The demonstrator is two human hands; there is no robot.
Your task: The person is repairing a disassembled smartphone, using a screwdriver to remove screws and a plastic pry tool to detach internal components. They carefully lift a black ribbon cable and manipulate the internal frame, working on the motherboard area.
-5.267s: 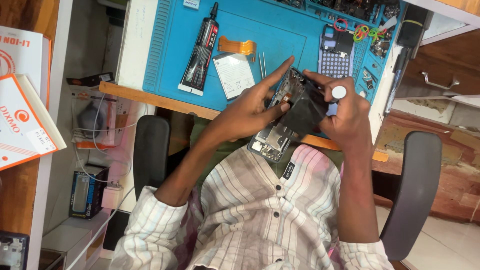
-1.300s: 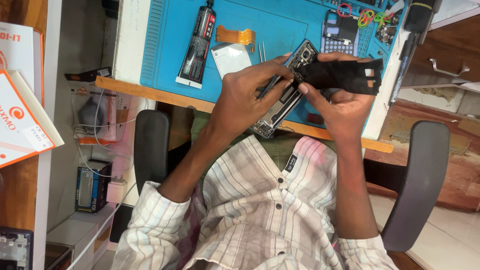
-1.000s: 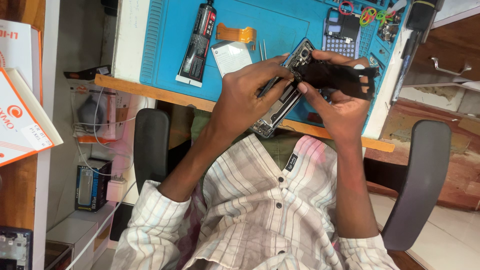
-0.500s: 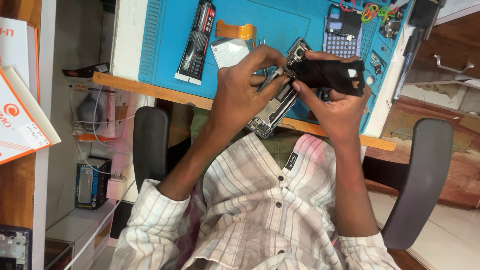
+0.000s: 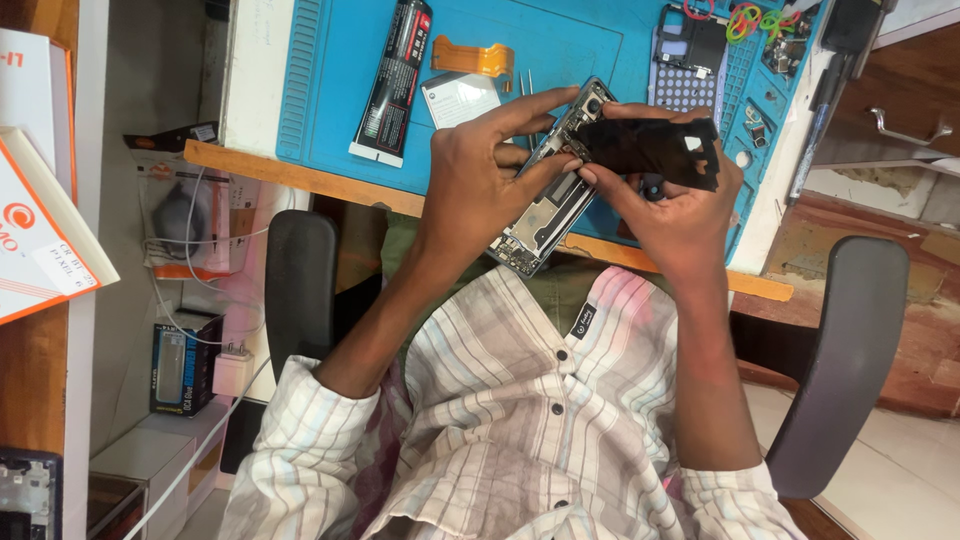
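My left hand grips an opened phone by its long edge, with the bare inner boards facing up and the thumb and forefinger pinching near its top end. My right hand holds a thin black inner cover panel, lifted off to the right of the phone's upper end. Both are held over the near edge of a blue work mat.
On the mat lie a black glue tube, an orange flex strip, a white card, tweezers, another phone frame and coloured rubber bands. Black chair arms flank me. Boxes sit left.
Both hands have risen from my lap to the mat's edge. The black panel has come away from the phone and now sits to the right in my right hand.
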